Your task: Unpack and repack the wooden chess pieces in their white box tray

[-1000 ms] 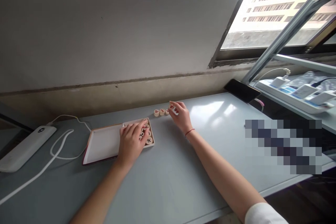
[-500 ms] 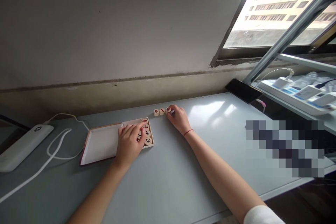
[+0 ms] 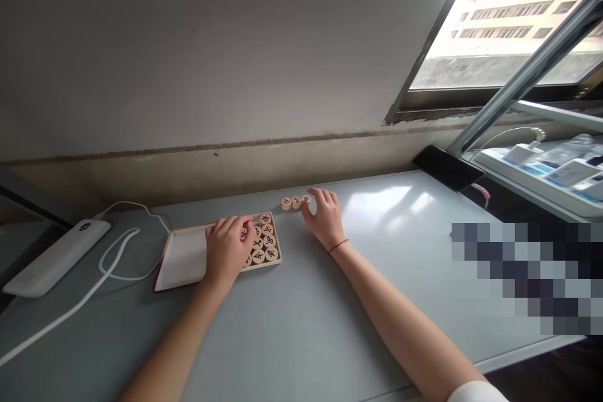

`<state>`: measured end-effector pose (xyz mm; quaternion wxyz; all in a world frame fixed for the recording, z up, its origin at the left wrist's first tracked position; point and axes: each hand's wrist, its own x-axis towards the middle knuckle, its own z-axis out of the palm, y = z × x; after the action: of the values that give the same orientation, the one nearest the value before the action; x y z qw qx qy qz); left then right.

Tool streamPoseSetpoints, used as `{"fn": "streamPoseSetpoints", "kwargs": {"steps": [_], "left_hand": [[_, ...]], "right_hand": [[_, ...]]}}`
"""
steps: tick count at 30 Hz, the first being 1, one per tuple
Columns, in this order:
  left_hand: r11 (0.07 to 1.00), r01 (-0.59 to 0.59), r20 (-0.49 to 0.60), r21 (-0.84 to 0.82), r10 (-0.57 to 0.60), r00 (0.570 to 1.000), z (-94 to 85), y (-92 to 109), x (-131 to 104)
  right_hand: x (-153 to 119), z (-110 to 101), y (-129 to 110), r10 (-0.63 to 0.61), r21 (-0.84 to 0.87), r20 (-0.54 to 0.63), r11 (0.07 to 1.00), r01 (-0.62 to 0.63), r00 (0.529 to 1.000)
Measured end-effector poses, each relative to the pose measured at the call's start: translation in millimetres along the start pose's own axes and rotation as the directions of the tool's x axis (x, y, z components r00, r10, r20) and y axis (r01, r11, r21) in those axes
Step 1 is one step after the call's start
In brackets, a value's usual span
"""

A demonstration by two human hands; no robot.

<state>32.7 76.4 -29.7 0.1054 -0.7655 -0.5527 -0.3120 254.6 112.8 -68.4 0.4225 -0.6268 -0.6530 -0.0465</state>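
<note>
1. Row of three red-marked discs (image 3: 296,202): centre of frame, faces up, close together on the grey table (image 3: 306,326). Boxed discs (image 3: 271,254), some red-marked and some black-marked, lie in the shallow box (image 3: 279,250), left of centre.

2. Right hand (image 3: 325,217), just right of centre: thumb and forefinger curved, with a gap between them, tips at the end disc (image 3: 306,199) on the row's right. From my feed I cannot tell whether they pinch it or only brush it.

3. Risk, my estimate: a sideways drag of the thumb could tip the end disc or shove it against its neighbour and bend the line. Cause: fingertips overlap its edge and the discs are packed close.

4. Left hand (image 3: 227,248), left of centre: over the left part of the box, fingers curled. It hides what lies beneath, so I cannot tell if it grips anything.

5. Risk: weight from that hand could slide the box or knock the boxed discs askew. Cause: the wall looks low. I cannot see whether the box touches the white-lined tray (image 3: 186,257) at left; if so, I expect a nudge to carry across.

6. Also logged: window glare (image 3: 377,204) right of centre could hamper my reading of contact there.
</note>
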Motion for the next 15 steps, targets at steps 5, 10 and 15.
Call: {"fn": "streamPoseSetpoints", "kwargs": {"steps": [5,10,15], "left_hand": [[0.983,-0.013,0.158,0.184,-0.017,0.987,11.8,2,11],[0.990,-0.021,0.202,0.141,-0.008,0.979,22.3,9,13],[0.995,0.026,0.210,0.098,-0.046,0.977,26.3,8,12]], "right_hand": [[-17,1,-43,-0.192,0.210,0.160,0.965,0.157,0.968],[-27,5,-59,-0.310,0.244,0.244,0.937,0.251,0.919],[-28,2,-59,-0.334,0.234,0.264,0.932,0.277,0.905]]}}
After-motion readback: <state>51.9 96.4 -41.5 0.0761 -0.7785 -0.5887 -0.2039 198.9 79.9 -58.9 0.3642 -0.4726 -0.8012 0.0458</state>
